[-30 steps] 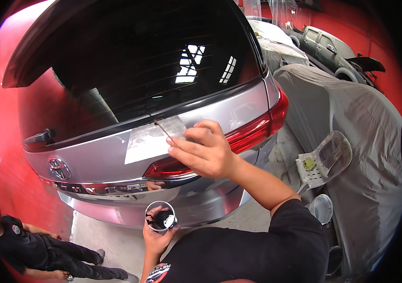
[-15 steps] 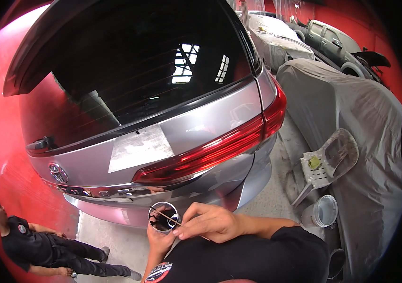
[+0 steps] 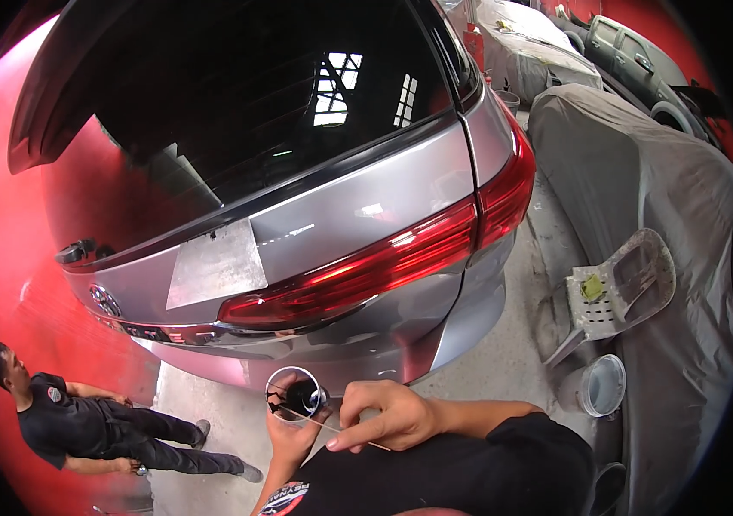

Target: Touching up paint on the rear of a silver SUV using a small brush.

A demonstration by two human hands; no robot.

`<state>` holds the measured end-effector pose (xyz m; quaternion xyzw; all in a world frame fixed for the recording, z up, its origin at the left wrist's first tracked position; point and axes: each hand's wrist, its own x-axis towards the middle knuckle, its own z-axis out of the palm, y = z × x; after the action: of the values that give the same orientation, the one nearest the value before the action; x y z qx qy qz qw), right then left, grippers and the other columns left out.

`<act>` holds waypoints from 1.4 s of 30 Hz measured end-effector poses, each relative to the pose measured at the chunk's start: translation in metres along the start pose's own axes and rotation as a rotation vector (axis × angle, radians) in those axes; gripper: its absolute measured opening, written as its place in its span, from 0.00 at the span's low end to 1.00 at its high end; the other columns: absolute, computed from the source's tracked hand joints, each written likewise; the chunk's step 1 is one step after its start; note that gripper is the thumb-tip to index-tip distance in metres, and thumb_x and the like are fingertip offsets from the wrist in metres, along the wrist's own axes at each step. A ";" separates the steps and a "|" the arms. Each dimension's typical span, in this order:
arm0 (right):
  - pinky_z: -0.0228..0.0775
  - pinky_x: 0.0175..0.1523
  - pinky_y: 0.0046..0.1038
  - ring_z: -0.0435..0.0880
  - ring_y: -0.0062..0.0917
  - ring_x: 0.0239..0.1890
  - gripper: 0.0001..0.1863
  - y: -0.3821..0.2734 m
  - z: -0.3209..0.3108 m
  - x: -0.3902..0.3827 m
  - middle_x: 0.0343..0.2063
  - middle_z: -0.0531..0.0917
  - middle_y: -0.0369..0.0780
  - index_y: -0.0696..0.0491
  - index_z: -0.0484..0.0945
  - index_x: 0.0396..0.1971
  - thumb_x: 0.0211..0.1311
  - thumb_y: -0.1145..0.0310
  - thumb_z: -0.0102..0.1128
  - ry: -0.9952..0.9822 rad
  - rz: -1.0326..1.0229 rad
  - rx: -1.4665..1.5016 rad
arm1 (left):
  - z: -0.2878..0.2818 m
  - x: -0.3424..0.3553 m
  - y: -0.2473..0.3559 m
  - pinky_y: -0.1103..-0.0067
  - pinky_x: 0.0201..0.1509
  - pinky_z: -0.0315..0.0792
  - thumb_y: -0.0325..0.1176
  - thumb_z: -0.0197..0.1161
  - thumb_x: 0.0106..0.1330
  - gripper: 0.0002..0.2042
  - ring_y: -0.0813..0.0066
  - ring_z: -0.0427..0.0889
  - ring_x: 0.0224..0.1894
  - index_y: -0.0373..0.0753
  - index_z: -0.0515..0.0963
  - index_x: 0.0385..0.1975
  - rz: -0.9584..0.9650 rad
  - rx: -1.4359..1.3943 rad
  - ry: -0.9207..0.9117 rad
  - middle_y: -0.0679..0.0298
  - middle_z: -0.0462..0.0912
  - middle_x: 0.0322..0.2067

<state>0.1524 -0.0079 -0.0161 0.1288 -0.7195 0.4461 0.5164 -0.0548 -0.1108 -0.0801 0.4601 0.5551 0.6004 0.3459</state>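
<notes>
My left hand [image 3: 291, 437] is wrapped round a clear cup [image 3: 318, 385] with dark liquid inside, held in front of the car's rear bumper. Dark streaks mark the cup's inner wall. Just right of the cup, my right hand [image 3: 390, 418] pinches a thin stick [image 3: 325, 425] between thumb and fingers. The stick slants up leftward to the cup's near side; where its tip ends is hard to make out. Beyond both hands stands a silver car with a red tail light [image 3: 366, 273]. A pale rectangular patch [image 3: 218, 265] shows on its tailgate [image 3: 323, 215].
On the left stands a person in dark clothes [image 3: 61, 421], one hand round a small object. At right are a stained plastic chair [image 3: 594, 316] with a yellow-green item on it, a clear bucket [image 3: 600, 387] and a grey-covered shape [image 3: 684, 206]. Other vehicles stand behind.
The stick has dropped from across the cup's mouth to its near side, and my right hand has drawn slightly away from the cup. My view has shifted a little.
</notes>
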 end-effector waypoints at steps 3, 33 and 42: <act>0.75 0.40 0.31 0.81 0.33 0.38 0.24 -0.002 0.005 0.001 0.44 0.80 0.43 0.54 0.88 0.51 0.53 0.88 0.69 0.005 0.005 -0.048 | -0.008 0.005 -0.003 0.73 0.60 0.77 0.25 0.83 0.51 0.40 0.67 0.81 0.56 0.33 0.67 0.64 0.039 0.060 -0.007 0.55 0.79 0.55; 0.73 0.48 0.33 0.83 0.36 0.43 0.13 -0.019 0.089 0.113 0.46 0.89 0.45 0.55 0.89 0.36 0.47 0.75 0.80 0.103 0.116 -0.973 | -0.114 0.080 0.031 0.73 0.63 0.78 0.17 0.80 0.50 0.40 0.70 0.80 0.59 0.32 0.67 0.66 0.340 -0.077 -0.325 0.54 0.77 0.59; 0.66 0.65 0.41 0.76 0.44 0.61 0.12 -0.010 0.086 0.113 0.62 0.80 0.52 0.53 0.89 0.32 0.44 0.73 0.79 0.059 0.241 -1.025 | -0.097 0.088 0.040 0.72 0.59 0.80 0.29 0.82 0.53 0.35 0.66 0.84 0.57 0.36 0.73 0.63 0.510 -0.008 -0.306 0.56 0.80 0.58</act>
<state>0.0556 -0.0487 0.0799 -0.2366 -0.8402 0.0968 0.4782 -0.1717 -0.0687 -0.0221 0.6685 0.3608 0.5938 0.2652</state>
